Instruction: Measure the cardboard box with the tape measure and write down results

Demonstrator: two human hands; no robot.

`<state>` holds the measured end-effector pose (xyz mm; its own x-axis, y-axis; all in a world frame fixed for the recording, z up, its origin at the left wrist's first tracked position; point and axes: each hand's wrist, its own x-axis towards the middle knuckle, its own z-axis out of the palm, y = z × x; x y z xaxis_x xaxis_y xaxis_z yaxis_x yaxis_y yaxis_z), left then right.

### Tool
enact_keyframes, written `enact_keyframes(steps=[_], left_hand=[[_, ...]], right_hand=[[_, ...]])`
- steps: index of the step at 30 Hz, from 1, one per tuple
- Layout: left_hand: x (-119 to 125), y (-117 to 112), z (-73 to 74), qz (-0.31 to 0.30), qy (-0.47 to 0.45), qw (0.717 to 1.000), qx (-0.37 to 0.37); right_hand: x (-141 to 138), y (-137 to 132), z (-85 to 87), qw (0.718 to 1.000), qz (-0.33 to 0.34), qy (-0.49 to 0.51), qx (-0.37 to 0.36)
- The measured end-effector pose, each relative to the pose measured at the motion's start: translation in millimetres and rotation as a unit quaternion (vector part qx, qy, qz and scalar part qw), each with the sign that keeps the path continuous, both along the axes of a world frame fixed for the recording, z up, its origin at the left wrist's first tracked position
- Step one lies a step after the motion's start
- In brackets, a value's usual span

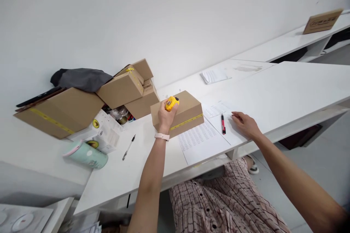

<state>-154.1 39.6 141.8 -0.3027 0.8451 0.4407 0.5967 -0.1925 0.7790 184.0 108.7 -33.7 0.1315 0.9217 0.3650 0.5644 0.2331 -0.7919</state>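
My left hand point(166, 117) is closed around a yellow tape measure point(171, 103) with a black part at its corner. It is at the left end of a cardboard box point(188, 102) that has yellow tape along its side. Whether the hand also touches the box I cannot tell. My right hand point(246, 124) rests on the white table with its fingers loosely bent and nothing visible in them. Just left of it lies a red and black pen point(223, 123) on a printed sheet point(218, 111). Another printed sheet point(201, 145) lies in front of the box.
At the left are stacked cardboard boxes point(123, 89), a grey cloth point(84, 78), a white avocado-print box point(105, 131), a mint-green tumbler point(89, 155) and a pen point(128, 147). A paper stack point(214, 76) lies near the wall. The table's front edge point(303, 118) runs before me.
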Motion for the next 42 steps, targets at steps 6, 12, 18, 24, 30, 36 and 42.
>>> enact_keyframes(steps=[6, 12, 18, 24, 30, 36, 42], left_hand=[[36.1, -76.6, -32.5, -0.205, -0.204, 0.957, -0.037], [53.4, -119.8, -75.0, -0.245, -0.318, 0.901, -0.165], [35.6, -127.7, -71.4, -0.207, -0.327, 0.906, -0.173], [-24.8, -136.8, -58.3, -0.098, -0.327, 0.935, -0.097], [-136.2, -110.4, -3.2, 0.038, -0.291, 0.954, -0.069], [-212.2, -50.6, 21.8, 0.038, -0.288, 0.949, -0.123], [-227.0, -17.1, 5.7, 0.011, -0.295, 0.942, -0.160]], right_hand=[[-25.4, -53.2, 33.2, 0.993, -0.033, 0.109, 0.024], [-77.2, -121.3, 83.1, 0.845, 0.349, 0.324, -0.242], [-101.6, -109.0, 102.9, 0.838, 0.415, 0.237, -0.264], [-96.8, -29.2, 136.9, 0.879, 0.366, 0.225, -0.207], [-88.0, 85.5, 156.3, 0.876, 0.240, 0.392, -0.144], [-135.6, 117.1, 132.9, 0.884, 0.234, 0.376, -0.150], [-157.9, 105.6, 119.7, 0.896, 0.201, 0.354, -0.179]])
